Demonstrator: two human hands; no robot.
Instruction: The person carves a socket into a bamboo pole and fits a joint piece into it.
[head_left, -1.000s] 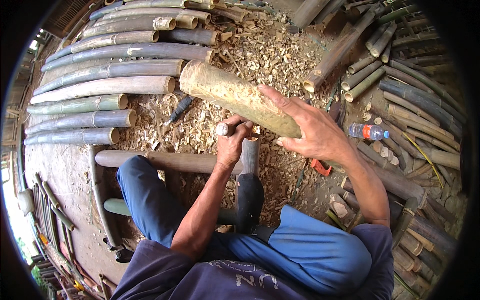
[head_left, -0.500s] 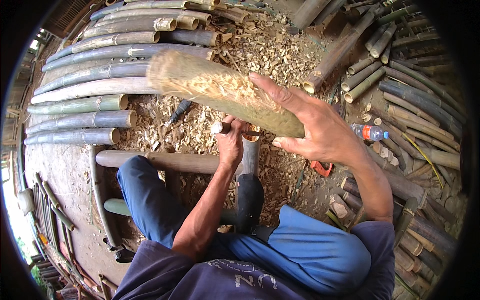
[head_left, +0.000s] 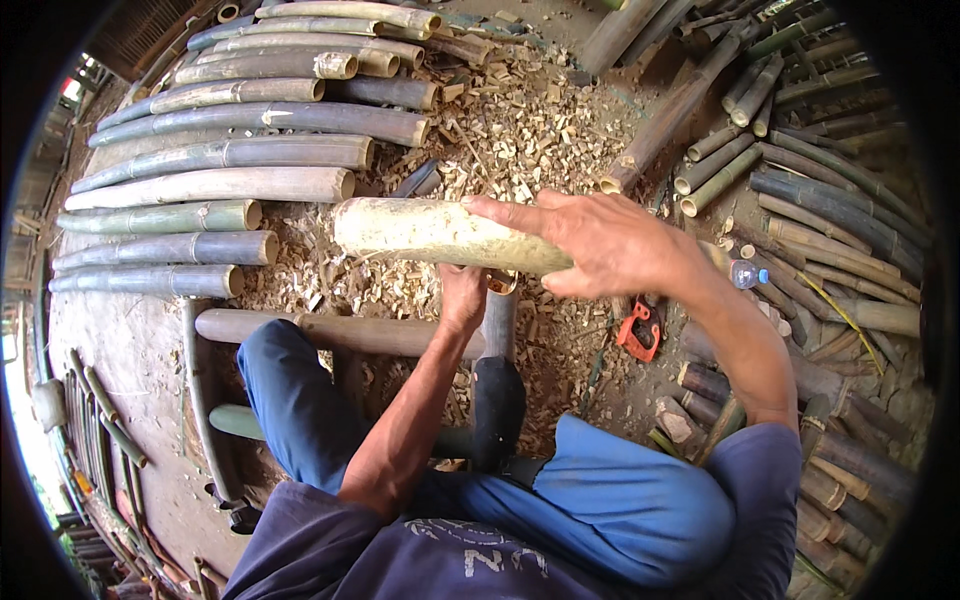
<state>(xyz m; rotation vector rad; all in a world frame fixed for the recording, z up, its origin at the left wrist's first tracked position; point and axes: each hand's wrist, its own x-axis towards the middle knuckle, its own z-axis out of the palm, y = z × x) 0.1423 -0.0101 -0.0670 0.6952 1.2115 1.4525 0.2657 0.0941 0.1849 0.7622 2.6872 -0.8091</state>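
Observation:
My right hand is closed round one end of a thick, pale wooden club. The club lies almost level across the view, its chipped side showing. Just below it, my left hand is partly covered by the club. Its fingers are closed on a wooden-handled chisel, whose handle and dark blade show only in the earlier frame; the club hides most of it now. Beside that hand is the open cut end of a bamboo pole, which runs back between my legs next to a black sleeve-like cover.
A bamboo beam crosses in front of my left knee. Cut bamboo poles lie in rows at left; more bamboo is piled at right. Wood chips cover the ground. An orange saw handle and plastic bottle lie at right.
The club has swung from a blurred, tilted position to nearly level, its far end coming down toward me and covering the chisel handle. My left hand has stayed beside the pole's end.

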